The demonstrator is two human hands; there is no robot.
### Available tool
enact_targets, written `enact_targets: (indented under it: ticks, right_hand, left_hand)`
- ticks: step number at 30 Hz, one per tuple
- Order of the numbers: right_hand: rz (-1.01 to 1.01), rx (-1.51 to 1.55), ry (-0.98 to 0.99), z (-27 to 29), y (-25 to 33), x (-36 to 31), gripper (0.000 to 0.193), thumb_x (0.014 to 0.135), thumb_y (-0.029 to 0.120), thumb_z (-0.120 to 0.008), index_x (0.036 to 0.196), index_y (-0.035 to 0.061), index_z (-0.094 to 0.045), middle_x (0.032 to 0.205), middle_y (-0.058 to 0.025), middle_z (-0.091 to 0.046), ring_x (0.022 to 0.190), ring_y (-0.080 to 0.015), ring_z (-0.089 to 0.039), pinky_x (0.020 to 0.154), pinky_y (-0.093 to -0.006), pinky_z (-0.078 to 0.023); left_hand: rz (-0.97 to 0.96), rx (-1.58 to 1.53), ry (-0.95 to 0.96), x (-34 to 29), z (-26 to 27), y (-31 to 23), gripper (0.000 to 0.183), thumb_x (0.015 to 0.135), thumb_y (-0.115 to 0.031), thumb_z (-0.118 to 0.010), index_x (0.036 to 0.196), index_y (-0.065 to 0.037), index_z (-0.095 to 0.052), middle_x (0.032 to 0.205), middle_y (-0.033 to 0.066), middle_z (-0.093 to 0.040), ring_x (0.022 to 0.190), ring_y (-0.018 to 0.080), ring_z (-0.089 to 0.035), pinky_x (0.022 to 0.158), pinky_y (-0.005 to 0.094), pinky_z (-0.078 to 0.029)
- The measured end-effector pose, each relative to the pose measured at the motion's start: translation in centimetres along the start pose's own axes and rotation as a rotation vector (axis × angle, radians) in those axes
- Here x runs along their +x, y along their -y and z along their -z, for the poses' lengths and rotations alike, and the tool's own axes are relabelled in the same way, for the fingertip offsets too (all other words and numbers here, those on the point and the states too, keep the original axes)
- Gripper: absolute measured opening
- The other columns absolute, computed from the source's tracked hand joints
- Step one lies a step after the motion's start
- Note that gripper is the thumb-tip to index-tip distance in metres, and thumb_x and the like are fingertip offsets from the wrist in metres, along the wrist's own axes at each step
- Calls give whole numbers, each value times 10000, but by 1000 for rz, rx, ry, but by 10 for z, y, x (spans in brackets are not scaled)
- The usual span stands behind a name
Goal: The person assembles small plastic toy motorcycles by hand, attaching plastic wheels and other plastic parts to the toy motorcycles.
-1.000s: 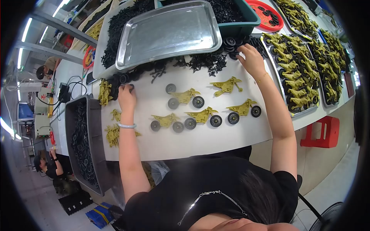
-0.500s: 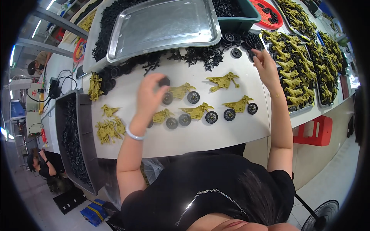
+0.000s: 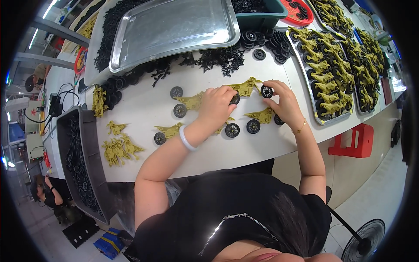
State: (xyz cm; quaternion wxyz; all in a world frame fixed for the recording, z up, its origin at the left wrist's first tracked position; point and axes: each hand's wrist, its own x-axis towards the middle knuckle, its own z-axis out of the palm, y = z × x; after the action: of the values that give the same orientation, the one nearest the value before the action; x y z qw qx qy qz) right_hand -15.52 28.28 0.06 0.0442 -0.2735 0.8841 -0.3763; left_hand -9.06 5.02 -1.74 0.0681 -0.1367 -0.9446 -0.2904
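Note:
My right hand [image 3: 284,102] pinches a black spoked toy wheel [image 3: 266,91] at the front end of an olive-yellow toy motorcycle body [image 3: 245,89]. At the rear end of that body, my left hand [image 3: 217,104] closes on another black wheel [image 3: 235,100], partly hidden by the fingers. Below and left on the white table lie more motorcycle bodies with wheels beside them, including one body [image 3: 260,115] under my right hand and another [image 3: 169,130] near my left wrist. A loose wheel [image 3: 176,91] lies left of my left hand.
A metal tray [image 3: 174,35] rests at the back over heaps of black parts [image 3: 224,61]. Trays of yellow motorcycles [image 3: 325,78] stand at the right. A grey bin [image 3: 98,170] of black rings and a pile of yellow bodies [image 3: 121,149] are at the left. A red stool [image 3: 352,142] stands below.
My right hand has come from the wheel pile at the back down to the motorcycle body, bringing a wheel. My left hand has moved right with its wheel to the same body.

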Motion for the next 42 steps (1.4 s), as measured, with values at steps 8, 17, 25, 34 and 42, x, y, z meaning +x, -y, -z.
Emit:
enact_targets:
  ticks: [8, 17, 25, 34, 42]
  right_hand:
    - [65, -97, 39, -8, 1, 6, 379, 705, 45, -731, 1068, 36, -621, 1092, -92, -602, 1030, -279, -567, 892, -359, -468]
    - [26, -103, 83, -5, 9, 9, 369, 684, 61, -755, 1031, 29, -633, 1042, -85, -587, 974, -269, -580, 853, -348, -480]
    - [-124, -94, 121, -8, 11, 15, 389, 636, 74, -793, 982, 38, -618, 989, -96, -574, 936, -279, -580, 828, -360, -479]
    - [-36, -167, -70, 5, 13, 3, 427, 671, 117, -792, 1051, 44, -613, 1058, -110, -590, 1002, -293, -571, 860, -360, -467]
    - [-10, -76, -32, -2, 25, -14, 302, 730, 86, -735, 1007, 30, -628, 1000, -101, -624, 950, -274, -594, 829, -345, -476]
  left_hand:
    - [49, -3, 13, 0, -5, 0, 329, 712, -156, -734, 1020, -80, -647, 1027, 60, -605, 979, 246, -575, 862, 389, -382]
    - [79, 53, 27, 2, -2, -2, 312, 716, -190, -735, 1005, -104, -655, 993, 40, -600, 963, 224, -577, 865, 383, -354]
    - [90, 119, -18, -1, -4, -5, 270, 688, -198, -780, 921, -110, -676, 921, 11, -584, 930, 183, -568, 838, 369, -356]
    - [316, 359, -153, -6, 58, 52, 236, 732, -187, -681, 960, -122, -686, 978, 104, -607, 953, 298, -570, 817, 431, -433]
    - [464, 556, -388, -58, 110, 153, 212, 725, -113, -703, 935, -90, -688, 908, 115, -624, 893, 319, -598, 761, 396, -484]
